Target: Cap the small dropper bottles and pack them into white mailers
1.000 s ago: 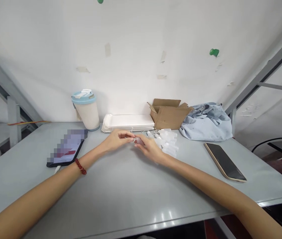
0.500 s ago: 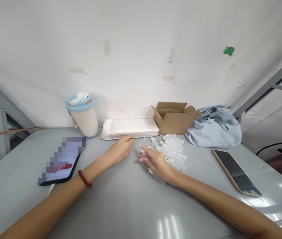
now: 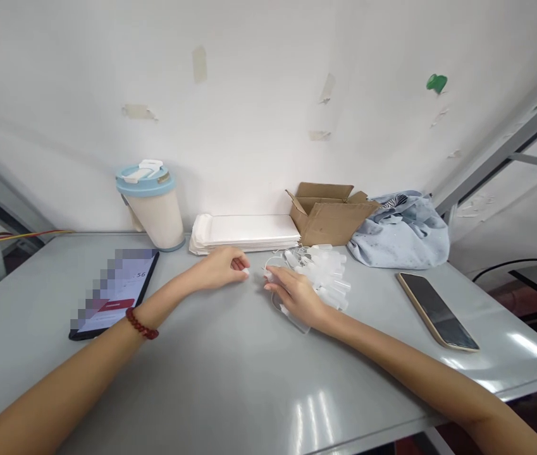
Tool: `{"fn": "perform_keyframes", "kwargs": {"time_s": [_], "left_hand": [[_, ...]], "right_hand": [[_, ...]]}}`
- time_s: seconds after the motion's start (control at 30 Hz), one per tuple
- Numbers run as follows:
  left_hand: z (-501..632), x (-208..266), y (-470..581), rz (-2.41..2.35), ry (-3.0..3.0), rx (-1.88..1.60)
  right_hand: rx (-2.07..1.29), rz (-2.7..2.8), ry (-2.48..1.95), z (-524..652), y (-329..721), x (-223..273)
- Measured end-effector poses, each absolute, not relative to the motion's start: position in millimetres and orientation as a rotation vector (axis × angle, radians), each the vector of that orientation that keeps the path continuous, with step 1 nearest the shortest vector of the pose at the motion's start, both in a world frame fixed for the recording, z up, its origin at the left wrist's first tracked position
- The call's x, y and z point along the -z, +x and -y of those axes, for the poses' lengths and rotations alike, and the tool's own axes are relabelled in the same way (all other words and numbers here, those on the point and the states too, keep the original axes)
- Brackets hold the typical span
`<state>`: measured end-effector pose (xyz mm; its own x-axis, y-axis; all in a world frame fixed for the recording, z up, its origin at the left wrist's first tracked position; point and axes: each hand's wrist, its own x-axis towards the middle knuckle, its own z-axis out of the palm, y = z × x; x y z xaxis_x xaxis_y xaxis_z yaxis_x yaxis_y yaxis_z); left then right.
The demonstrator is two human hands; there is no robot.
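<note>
My left hand [image 3: 221,268] hovers over the table in front of the white stack, its thumb and fingers pinched on a small white piece [image 3: 246,272]. My right hand [image 3: 297,296] rests at the left side of a heap of frosted, translucent plastic pieces [image 3: 327,272]. Its fingers and thumb curl round a frosted plastic piece [image 3: 267,273] that is mostly hidden. Thin white cords loop among the heap and beside the right fingers. A red bead bracelet [image 3: 141,324] circles my left wrist.
Behind the hands are a stack of flat white packets [image 3: 249,230], an open cardboard box [image 3: 332,221] and a light-blue cloth bundle [image 3: 401,237]. A lidded cup [image 3: 157,212] and a lit phone [image 3: 116,297] are left. A dark-screened phone [image 3: 436,311] lies right.
My left hand has turned and its fingers have come into a pinch, with a small white piece now showing. The right hand stays by the heap. The camera view has shifted slightly.
</note>
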<state>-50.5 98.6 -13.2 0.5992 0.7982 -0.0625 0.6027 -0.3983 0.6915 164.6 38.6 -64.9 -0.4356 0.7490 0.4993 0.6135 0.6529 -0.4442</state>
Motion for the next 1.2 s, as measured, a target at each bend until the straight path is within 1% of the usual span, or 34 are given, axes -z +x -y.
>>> {"fn": "perform_keyframes", "kwargs": {"time_s": [0.1,0.2,0.4,0.67,0.87,1.03,1.2], "left_hand": [[-91.4,-5.6,-50.9,-1.010,1.942,-0.339],[-84.1,-12.1,-46.9,-0.938,1.918,-0.354],[-79.8,-3.8,-37.7,-0.946,1.885,-0.414],[-72.4,-11.4,-34.1,-0.959,1.825,-0.432],[-67.8,-6.8,-28.4,-0.996,1.765,-0.533],[-67.7,0.9,-28.9,-1.030,1.849,-0.490],[-66.9,-0.5,-28.6,-1.072,1.781,-0.487]], "right_hand": [[-0.263,2.194,-1.044,-38.7,164.1,64.0],[-0.275,2.191,-1.060,-37.8,163.0,62.6],[-0.282,2.183,-1.078,-36.0,162.0,59.5],[-0.336,2.196,-1.113,-35.3,161.1,56.8],[-0.354,2.185,-1.095,-34.7,160.7,55.2],[-0.395,2.144,-1.100,-34.9,161.7,55.2],[-0.403,2.097,-1.100,-34.9,163.4,56.2]]}}
